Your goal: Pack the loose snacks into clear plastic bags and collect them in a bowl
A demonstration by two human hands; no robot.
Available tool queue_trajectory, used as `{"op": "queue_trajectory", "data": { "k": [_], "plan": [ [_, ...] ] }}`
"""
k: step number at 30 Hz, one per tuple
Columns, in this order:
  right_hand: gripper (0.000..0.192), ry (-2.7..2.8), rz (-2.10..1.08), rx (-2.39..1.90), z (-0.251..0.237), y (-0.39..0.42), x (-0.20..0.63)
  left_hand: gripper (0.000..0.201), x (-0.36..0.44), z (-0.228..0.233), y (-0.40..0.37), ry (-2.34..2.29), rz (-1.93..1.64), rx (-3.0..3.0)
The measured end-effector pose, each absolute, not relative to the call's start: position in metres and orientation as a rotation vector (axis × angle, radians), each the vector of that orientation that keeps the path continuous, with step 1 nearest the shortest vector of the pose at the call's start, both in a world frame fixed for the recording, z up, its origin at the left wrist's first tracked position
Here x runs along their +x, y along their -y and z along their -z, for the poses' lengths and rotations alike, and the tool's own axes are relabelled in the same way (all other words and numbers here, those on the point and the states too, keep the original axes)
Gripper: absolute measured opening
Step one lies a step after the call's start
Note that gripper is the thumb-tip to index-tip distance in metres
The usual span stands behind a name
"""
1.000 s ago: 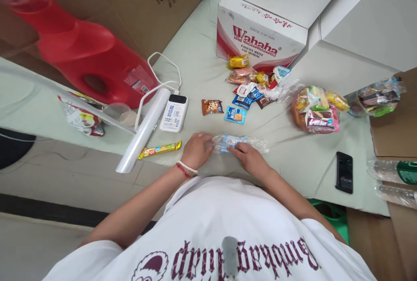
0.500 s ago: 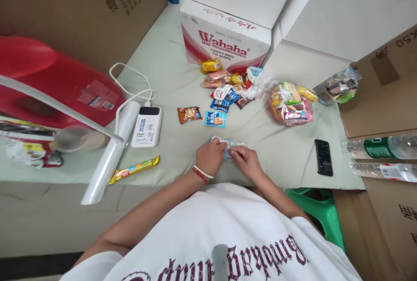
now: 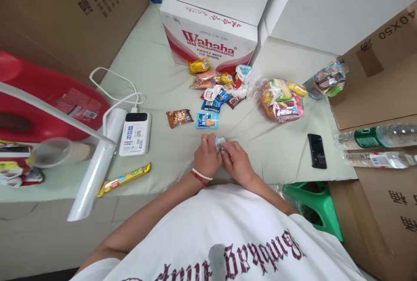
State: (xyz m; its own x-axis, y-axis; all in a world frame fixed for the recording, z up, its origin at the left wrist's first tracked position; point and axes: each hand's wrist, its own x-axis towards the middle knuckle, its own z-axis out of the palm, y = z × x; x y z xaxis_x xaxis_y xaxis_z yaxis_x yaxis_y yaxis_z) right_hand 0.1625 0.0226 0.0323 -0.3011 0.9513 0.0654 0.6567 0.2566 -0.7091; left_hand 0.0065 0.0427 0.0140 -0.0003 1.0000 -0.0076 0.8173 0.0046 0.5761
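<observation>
Seen from the head camera, looking down: both hands meet at the near edge of a pale green cloth-covered table (image 3: pixel 286 150). The left hand (image 3: pixel 206 157), with a bead bracelet and red string at the wrist, and the right hand (image 3: pixel 237 161) are both closed around a small blue-and-white snack packet (image 3: pixel 219 142), pinched between their fingertips; only its top edge shows.

Just beyond the hands lie a blue biscuit packet (image 3: pixel 207 120) and a brown cookie packet (image 3: pixel 179 117). Farther back, a heap of mixed snacks (image 3: pixel 219 85) sits against a red-and-white Wahaha box (image 3: pixel 208 38). To the right is a clear bag of snacks (image 3: pixel 282 100), and nearer, a black phone (image 3: pixel 317 150).

To the left, a white power bank (image 3: pixel 135 133) with its cable, a white tube-shaped lamp head (image 3: pixel 97 163), and a long yellow candy bar (image 3: pixel 124 179) near the table edge. A red jug (image 3: pixel 48 107) lies at far left. Two water bottles (image 3: pixel 374 146) lie on cardboard at right.
</observation>
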Motion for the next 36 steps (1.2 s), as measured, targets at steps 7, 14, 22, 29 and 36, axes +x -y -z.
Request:
{"op": "queue_trajectory", "data": {
  "k": [7,14,22,29,36],
  "plan": [
    [0.049,1.520,-1.086,-1.501,-0.019,-0.026,0.178,0.090,0.009,-0.029,-0.036,-0.954,-0.870,2.118],
    [0.037,1.158,-0.801,-1.597,-0.044,-0.044,0.266,0.089,0.008,-0.033,-0.029,-0.585,-0.711,1.927],
    [0.033,1.104,-0.492,-1.968,-0.137,-0.178,0.464,0.053,-0.062,-0.014,-0.021,-1.015,-0.746,1.567],
    [0.019,1.300,-0.365,-2.132,-0.095,-0.240,0.433,0.044,-0.096,0.004,0.018,-1.352,-0.797,1.369],
    [0.016,1.388,-0.058,-2.117,-0.081,-0.230,0.435,0.039,-0.102,0.008,0.034,-1.486,-0.844,1.355]
  ]
}}
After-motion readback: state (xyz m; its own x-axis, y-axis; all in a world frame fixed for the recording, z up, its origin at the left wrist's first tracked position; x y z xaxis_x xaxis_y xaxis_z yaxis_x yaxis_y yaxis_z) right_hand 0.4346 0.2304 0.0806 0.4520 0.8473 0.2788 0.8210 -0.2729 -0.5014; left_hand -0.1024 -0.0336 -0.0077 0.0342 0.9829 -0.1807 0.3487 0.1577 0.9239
